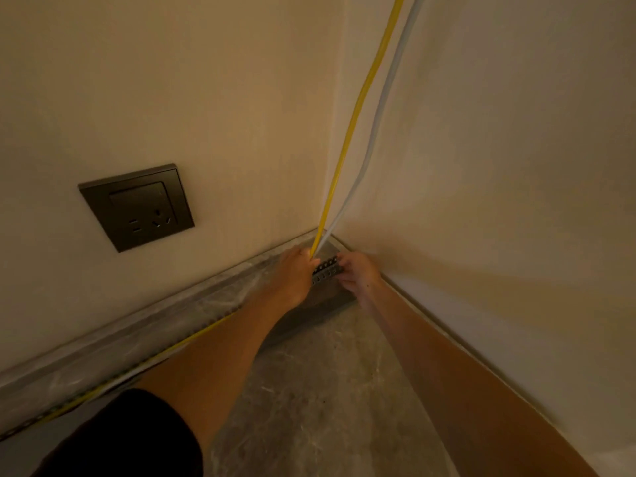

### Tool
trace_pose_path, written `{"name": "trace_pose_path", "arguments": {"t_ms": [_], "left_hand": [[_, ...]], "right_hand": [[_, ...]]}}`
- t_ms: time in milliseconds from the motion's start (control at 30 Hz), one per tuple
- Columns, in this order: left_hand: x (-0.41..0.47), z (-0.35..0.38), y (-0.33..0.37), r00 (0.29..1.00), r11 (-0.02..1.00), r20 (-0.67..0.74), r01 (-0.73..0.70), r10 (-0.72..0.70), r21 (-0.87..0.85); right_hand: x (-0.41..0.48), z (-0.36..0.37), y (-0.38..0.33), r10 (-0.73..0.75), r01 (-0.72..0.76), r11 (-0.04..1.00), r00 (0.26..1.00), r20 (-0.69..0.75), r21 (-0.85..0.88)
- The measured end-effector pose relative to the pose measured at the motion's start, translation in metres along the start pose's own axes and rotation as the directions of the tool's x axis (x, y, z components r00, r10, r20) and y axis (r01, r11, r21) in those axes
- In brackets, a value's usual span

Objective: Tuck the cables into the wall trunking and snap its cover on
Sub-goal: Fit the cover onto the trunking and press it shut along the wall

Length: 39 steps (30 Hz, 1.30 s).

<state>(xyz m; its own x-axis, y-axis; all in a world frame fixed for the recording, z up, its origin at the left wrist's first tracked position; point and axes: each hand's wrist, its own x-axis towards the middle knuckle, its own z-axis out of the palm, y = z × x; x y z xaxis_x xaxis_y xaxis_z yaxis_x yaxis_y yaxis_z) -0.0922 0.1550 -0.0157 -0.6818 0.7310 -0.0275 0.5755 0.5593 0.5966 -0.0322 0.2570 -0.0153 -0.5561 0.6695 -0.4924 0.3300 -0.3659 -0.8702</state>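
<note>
**Where the two walls meet, both hands are at the trunking's end**

Where the left wall (172, 80) and the right wall (499, 132) meet the grey mottled floor (327, 390), both hands are low in the corner; the left hand (296, 273) has its fingers curled round the yellow cable (346, 142) at the point where it comes down the corner to floor level; the grey cable (370, 146) drops just beside the yellow one and ends at the same hand, though I cannot tell whether it lies inside the grasp.

The right hand (358, 273) is close on the other side, fingers bent and pinching the end of the slotted trunking (325, 270), whose row of holes shows between the two hands; no cover sits on that stretch.

The trunking runs on along the foot of the left wall, against the film-wrapped skirting (120, 342), with the yellow cable lying in it towards the lower left.

Under the hands lies a dark flat slab (323, 304) on the floor; what it is cannot be made out.

A dark socket plate (137, 208) is set in the left wall, well apart from the hands; a black sleeve (120, 438) covers the left upper arm.
</note>
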Motion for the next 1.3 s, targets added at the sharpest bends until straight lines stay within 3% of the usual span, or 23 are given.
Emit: {"name": "trace_pose_path", "arguments": {"t_ms": [133, 300, 400, 533, 700, 933, 1167, 1300], "left_hand": [[-0.017, -0.002, -0.029, 0.991, 0.991, 0.081, 0.101, -0.107, 0.083], [-0.024, -0.005, -0.036, 0.98, 0.976, 0.146, 0.108, -0.136, 0.188], [-0.025, -0.004, -0.037, 0.976, 0.974, 0.176, 0.09, -0.128, 0.21], [-0.026, -0.006, -0.045, 0.966, 0.957, 0.215, 0.079, -0.143, 0.28], [-0.026, -0.011, -0.044, 0.974, 0.97, 0.177, 0.098, -0.139, 0.224], [-0.024, -0.011, -0.053, 0.989, 0.987, 0.131, 0.05, -0.071, 0.156], [-0.024, -0.013, -0.055, 0.988, 0.99, 0.155, -0.001, -0.021, 0.143], [-0.024, -0.012, -0.055, 0.985, 0.995, 0.173, -0.004, -0.014, 0.103]], "right_hand": [[-0.009, 0.002, -0.001, -0.106, 0.116, 0.986, 0.991, 0.085, -0.12], [-0.037, 0.02, -0.008, -0.311, 0.365, 0.922, 0.899, 0.308, -0.133], [-0.031, 0.029, -0.001, -0.43, 0.513, 0.82, 0.846, 0.316, -0.255], [-0.026, 0.036, 0.005, -0.493, 0.573, 0.745, 0.818, 0.296, -0.342], [-0.018, 0.046, 0.004, -0.521, 0.563, 0.647, 0.819, 0.241, -0.514], [-0.006, 0.045, 0.014, -0.442, 0.508, 0.725, 0.861, 0.252, -0.464], [0.02, 0.025, 0.013, -0.574, 0.513, 0.596, 0.81, 0.119, -0.617], [0.02, 0.009, 0.006, -0.508, 0.485, 0.708, 0.855, 0.106, -0.514]]}}
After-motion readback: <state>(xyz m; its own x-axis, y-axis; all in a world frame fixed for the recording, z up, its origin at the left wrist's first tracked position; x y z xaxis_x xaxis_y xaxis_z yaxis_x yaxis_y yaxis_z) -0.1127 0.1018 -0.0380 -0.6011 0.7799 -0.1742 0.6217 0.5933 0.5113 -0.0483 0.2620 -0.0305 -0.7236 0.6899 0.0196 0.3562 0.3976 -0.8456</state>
